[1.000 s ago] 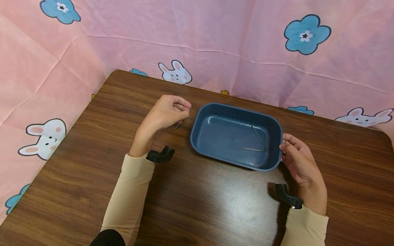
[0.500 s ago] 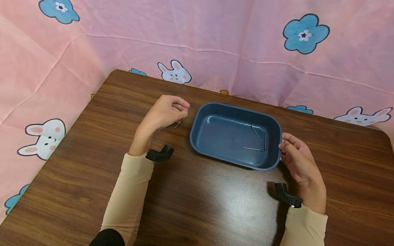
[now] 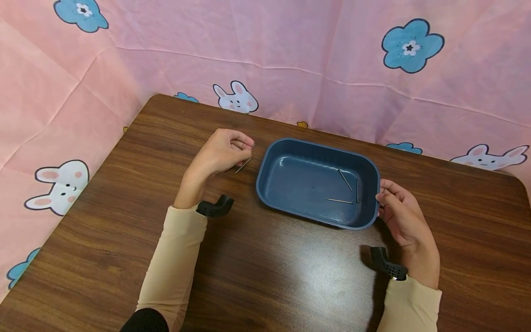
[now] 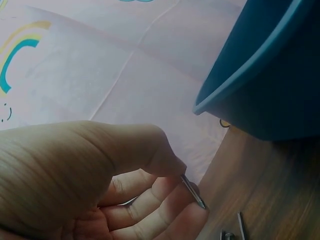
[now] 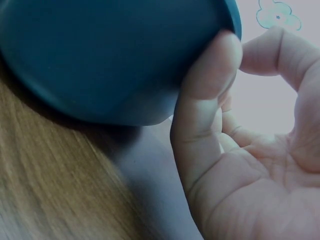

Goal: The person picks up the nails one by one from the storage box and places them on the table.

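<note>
My left hand is over the table, left of a blue plastic bin. Between its thumb and finger it pinches a thin metal nail, best seen in the left wrist view. Just below the fingertips, more nails lie on the wood, partly cut off by the frame's lower edge. My right hand holds the bin's right end, thumb at the rim and fingers against the outer wall. Inside the bin, toward its right end, lie three nails, apart from the bare left part of its floor.
The brown wood-grain table carries the bin near its far edge. A pink cloth with rabbits and blue flowers hangs right behind and to the left. Black wrist mounts sit on both forearms.
My left hand has shifted very slightly left, showing a bit more of the nail below its fingertips. The right hand, the bin and the nails inside have stayed put.
</note>
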`<state>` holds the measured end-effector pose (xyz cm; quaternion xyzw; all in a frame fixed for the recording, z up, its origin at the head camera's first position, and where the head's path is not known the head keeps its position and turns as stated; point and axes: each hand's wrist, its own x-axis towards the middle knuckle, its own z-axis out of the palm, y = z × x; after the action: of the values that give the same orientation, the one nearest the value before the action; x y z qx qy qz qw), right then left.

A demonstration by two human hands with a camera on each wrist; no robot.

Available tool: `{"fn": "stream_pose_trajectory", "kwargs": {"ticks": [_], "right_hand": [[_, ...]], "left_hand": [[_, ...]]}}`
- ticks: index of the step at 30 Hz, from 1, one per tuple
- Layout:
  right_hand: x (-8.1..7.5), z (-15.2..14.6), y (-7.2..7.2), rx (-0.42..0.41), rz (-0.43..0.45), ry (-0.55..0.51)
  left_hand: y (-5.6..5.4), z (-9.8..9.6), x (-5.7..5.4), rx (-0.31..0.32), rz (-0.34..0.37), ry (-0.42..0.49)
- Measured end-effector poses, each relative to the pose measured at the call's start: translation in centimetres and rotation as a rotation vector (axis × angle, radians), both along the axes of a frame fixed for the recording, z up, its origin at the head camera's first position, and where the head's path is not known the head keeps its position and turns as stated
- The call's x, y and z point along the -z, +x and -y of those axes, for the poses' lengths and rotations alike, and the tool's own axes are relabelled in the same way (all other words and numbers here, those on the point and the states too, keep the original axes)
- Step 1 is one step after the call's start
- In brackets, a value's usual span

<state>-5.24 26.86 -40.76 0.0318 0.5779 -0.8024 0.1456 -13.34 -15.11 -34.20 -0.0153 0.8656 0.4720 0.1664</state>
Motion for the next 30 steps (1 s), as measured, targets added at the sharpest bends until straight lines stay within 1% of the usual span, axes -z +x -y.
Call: {"fn": "stream_pose_trajectory", "kwargs": {"ticks": [8, 16, 22, 30], "right_hand": [[0.0, 0.1, 0.0, 0.002, -0.002, 0.002], [0.0, 0.1, 0.0, 0.001, 0.002, 0.019], [0.0, 0.2, 0.0, 0.007, 0.012, 0.03], [-0.1, 0.1, 0.0, -0.003, 0.007, 0.032]], "left_hand": [[0.0, 0.2, 0.2, -0.007, 0.005, 0.005], [-0.3, 0.5, 0.6, -0.012, 0.025, 0.036], [-0.4, 0.8, 0.7, -0.028, 0.029, 0.034], [-0.5, 1.3, 0.8, -0.03, 0.042, 0.025]]}}
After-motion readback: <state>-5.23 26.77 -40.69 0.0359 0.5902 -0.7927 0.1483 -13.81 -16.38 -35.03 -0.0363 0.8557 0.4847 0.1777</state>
